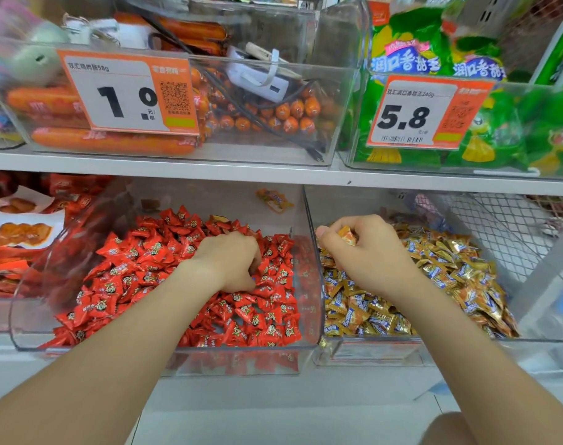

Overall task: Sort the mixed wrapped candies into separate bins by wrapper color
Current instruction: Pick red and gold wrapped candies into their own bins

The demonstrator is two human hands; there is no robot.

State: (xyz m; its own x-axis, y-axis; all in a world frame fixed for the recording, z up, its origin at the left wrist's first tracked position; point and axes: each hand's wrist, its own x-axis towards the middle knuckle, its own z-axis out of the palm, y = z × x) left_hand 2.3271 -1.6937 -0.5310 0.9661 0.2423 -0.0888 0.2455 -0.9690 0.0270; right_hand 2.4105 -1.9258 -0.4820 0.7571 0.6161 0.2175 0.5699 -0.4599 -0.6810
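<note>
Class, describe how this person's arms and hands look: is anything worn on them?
Nothing worn shows. The left forearm and right forearm are bare to the picture's edge. The left hand and right hand have no gloves, and no watch, bracelet or ring shows on the parts in view.

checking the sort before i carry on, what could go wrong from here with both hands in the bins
The right hand grips a gold candy close to the side wall of the red bin; released early, it might drop among the red candies. The left hand is curled down into the red pile, so it may grab red ones along with any stray, or bury it deeper.
</note>
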